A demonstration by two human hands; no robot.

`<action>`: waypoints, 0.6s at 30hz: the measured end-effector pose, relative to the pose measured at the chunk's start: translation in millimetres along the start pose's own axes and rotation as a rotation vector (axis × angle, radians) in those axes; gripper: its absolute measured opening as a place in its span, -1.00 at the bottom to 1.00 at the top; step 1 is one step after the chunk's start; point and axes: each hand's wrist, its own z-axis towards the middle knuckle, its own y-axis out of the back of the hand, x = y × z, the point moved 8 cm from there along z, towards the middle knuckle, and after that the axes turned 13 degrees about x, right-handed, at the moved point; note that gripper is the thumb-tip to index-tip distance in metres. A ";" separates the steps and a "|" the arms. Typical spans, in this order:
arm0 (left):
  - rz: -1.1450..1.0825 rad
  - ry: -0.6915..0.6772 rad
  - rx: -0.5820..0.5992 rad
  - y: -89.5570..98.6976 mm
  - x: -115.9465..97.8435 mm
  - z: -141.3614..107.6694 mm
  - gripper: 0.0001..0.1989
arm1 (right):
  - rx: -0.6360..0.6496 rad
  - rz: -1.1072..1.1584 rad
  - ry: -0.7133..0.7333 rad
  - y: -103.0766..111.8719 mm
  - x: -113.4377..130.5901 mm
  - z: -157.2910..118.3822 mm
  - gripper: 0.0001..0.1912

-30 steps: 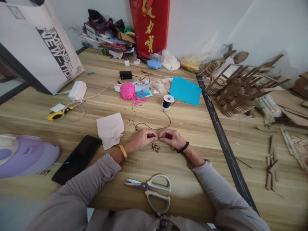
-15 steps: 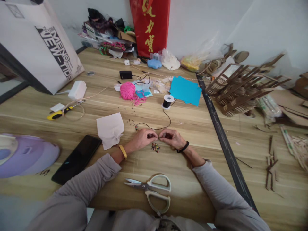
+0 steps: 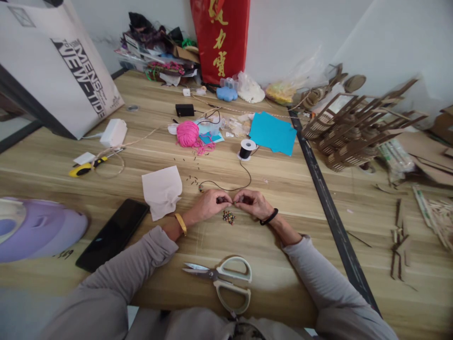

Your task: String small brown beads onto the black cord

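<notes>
Thumb and fingers of my left hand (image 3: 214,203) are pinched on the black cord (image 3: 244,182), which loops over the table from a white spool (image 3: 247,149). Close to it, fingertip to fingertip, my right hand (image 3: 254,203) pinches something tiny, likely a bead, though the fingers mostly hide it. Just below both hands lies a small pile of colourful beads (image 3: 229,217). Short dark tube pieces (image 3: 193,180) are scattered beyond my left hand. A bead sits at the far end of the cord's loop, left of my left hand.
Open scissors (image 3: 217,278) lie near the front edge. To the left are a black phone (image 3: 112,234), a white paper (image 3: 162,191) and a yellow cutter (image 3: 88,167). Pink yarn (image 3: 188,134) and blue sheets (image 3: 272,133) lie behind; a brown model (image 3: 357,130) stands right.
Both hands stay almost in place; only the fingertips shift slightly where they meet. The cord, spool and bead pile look the same.
</notes>
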 end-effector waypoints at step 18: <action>-0.011 -0.008 -0.006 -0.9 4.8 0.6 -0.95 | -0.002 -0.020 -0.007 0.8 1.4 -0.5 -0.68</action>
